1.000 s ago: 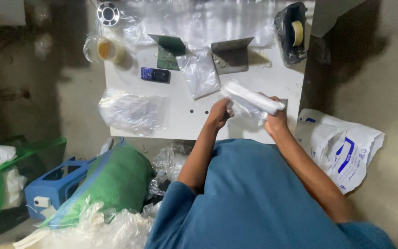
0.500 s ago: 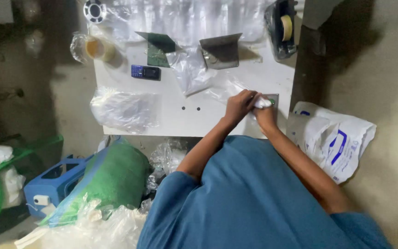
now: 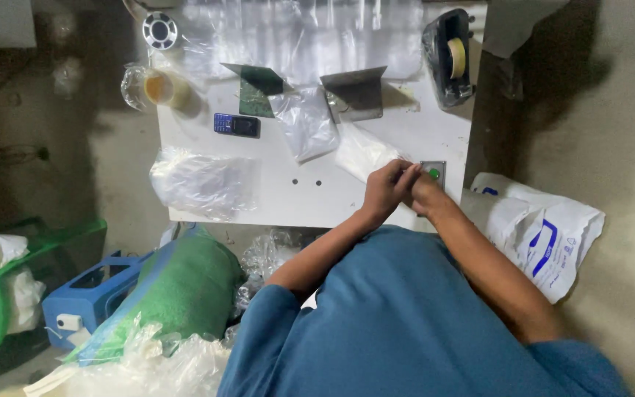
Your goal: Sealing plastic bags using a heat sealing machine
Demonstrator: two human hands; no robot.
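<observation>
Head view: both hands, left (image 3: 385, 190) and right (image 3: 424, 192), pinch a white bag (image 3: 365, 152) beside the button box (image 3: 433, 172); grip evenly, fingers closed.

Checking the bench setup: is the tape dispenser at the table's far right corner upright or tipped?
Tipped, lying on its side: the tape dispenser shows the round face of its yellowish roll to the downward-looking camera, on the white table.

White plastic-wrapped bundle (image 3: 365, 153) on table; perhaps hand-pinned.
</observation>
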